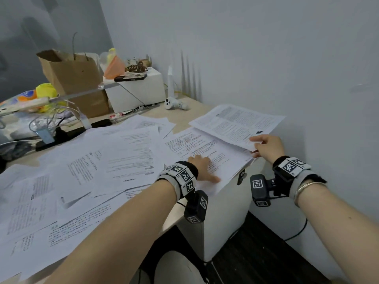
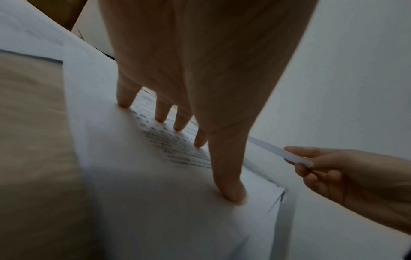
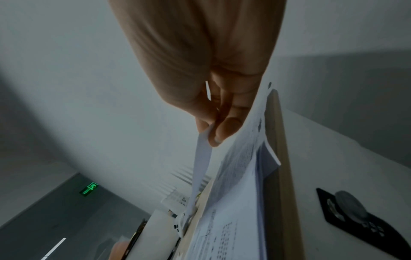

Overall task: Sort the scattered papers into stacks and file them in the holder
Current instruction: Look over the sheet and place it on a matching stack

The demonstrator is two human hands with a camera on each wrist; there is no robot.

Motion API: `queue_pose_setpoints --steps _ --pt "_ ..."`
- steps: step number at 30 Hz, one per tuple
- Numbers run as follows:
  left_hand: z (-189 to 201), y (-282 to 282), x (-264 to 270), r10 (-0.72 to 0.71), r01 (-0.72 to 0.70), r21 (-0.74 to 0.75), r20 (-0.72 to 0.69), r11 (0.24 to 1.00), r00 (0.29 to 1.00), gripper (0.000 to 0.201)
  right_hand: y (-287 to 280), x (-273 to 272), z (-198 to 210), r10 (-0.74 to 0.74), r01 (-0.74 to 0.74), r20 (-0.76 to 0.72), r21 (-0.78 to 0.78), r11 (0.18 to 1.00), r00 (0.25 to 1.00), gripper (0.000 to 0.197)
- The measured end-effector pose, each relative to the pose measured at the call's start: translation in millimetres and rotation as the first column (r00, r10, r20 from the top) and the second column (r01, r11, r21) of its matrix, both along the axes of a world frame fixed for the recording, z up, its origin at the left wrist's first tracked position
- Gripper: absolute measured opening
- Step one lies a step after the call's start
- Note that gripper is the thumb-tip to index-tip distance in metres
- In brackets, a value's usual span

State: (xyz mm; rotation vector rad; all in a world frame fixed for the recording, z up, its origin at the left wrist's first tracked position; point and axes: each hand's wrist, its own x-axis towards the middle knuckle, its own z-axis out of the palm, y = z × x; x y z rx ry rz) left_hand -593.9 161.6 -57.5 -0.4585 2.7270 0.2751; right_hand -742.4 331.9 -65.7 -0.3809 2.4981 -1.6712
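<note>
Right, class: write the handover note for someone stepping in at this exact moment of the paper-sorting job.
Left hand: fingers spread and pressing flat on the stack of papers at the desk's right corner.
Right hand: pinching the near edge of a lifted sheet above that stack.
Scattered papers cover the desk's left and middle.
Done: one stack begun.
Left: sort the remaining sheets, then file everything; no holder is clearly identifiable in these views.

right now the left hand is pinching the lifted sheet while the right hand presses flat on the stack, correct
The hands are swapped. The right hand pinches the lifted sheet; the left hand presses flat on the stack. The head view shows it.
</note>
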Motion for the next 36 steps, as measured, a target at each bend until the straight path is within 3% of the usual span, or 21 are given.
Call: queue_pose_setpoints --steps 12,17,23,29,32,36 --pt "-5 -5 12 0.002 -0.002 -0.013 -0.021 1.0 1.0 0.093 -4 -11 -17 -0.057 0.044 0.154 0.086 0.995 0.986 0.024" --pt "-5 -6 14 0.003 -0.003 -0.002 -0.025 1.0 1.0 0.093 2 -4 -15 -0.082 0.048 0.241 0.147 0.988 0.967 0.049" --pt "-3 -7 19 0.023 -0.02 0.056 -0.06 0.998 0.998 0.091 0 16 -2 -0.108 0.068 0.15 0.254 0.965 0.983 0.052" --pt "7 -13 36 0.125 -0.087 0.18 -0.214 0.98 0.969 0.075 -19 50 31 -0.017 0.011 0.033 0.174 0.985 0.999 0.046" --pt "21 -29 54 0.162 -0.094 0.259 -0.256 0.961 0.953 0.061 -38 75 47 0.062 -0.067 0.036 0.144 0.987 0.997 0.043" --pt "41 -53 86 0.205 -0.12 0.257 -0.333 0.959 0.92 0.047 -68 112 60 0.214 -0.211 0.007 0.197 0.957 0.977 0.034"
